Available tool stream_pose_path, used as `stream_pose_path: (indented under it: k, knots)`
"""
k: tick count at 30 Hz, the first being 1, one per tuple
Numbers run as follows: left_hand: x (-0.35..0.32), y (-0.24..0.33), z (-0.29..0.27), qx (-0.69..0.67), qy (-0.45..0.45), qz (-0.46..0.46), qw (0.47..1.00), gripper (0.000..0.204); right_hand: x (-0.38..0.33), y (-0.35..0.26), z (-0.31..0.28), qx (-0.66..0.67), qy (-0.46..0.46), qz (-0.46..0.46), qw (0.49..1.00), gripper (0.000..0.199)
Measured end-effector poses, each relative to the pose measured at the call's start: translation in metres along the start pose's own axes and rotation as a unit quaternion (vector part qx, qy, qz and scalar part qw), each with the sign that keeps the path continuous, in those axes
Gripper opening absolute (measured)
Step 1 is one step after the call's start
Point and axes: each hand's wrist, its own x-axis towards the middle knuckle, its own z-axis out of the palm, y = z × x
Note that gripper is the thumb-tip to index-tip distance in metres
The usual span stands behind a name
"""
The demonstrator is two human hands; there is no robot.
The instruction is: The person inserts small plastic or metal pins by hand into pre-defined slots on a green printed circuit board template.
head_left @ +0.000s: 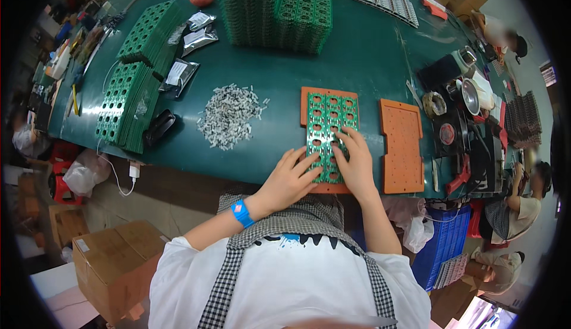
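Observation:
A green circuit board panel (324, 115) with rows of round holes lies on an orange fixture plate (304, 106) at the table's front edge. My left hand (291, 177) rests on the panel's lower left side, fingers spread. On its right half lies my right hand (355, 159), fingers apart and touching the board. Neither hand visibly grips anything, though the fingertips are small in view. A second orange fixture plate (402, 145) lies bare to the right. Left of the panel is a heap of small whitish parts (231, 116).
Stacks of green panels stand at the left (128, 100) and the back (250, 14). Silver packets (199, 39) and a black tray (159, 128) lie near the left stacks. Tools and a tape roll (434, 104) crowd the right side. Other people sit farther right.

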Motion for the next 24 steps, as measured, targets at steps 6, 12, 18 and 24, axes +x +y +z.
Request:
stream_pose_path:
  k: [6, 12, 18, 24]
  knots:
    - [-0.021, -0.002, 0.001, 0.036, -0.029, 0.015, 0.999, 0.045, -0.003, -0.009, -0.002, -0.043, -0.021, -0.015, 0.999, 0.033]
    - [-0.005, -0.013, 0.0, 0.035, -0.106, 0.056, 0.992, 0.066, 0.004, -0.005, -0.004, -0.12, -0.02, -0.031, 0.992, 0.032]
    - [-0.005, -0.017, 0.002, 0.086, -0.14, 0.104, 0.981, 0.069, -0.025, 0.007, -0.028, 0.064, 0.075, 0.075, 0.992, 0.009]
    - [0.022, -0.026, -0.037, 0.042, -0.185, 0.06, 0.98, 0.069, -0.238, 0.074, 0.024, 0.022, -0.097, 0.293, 0.951, 0.024]
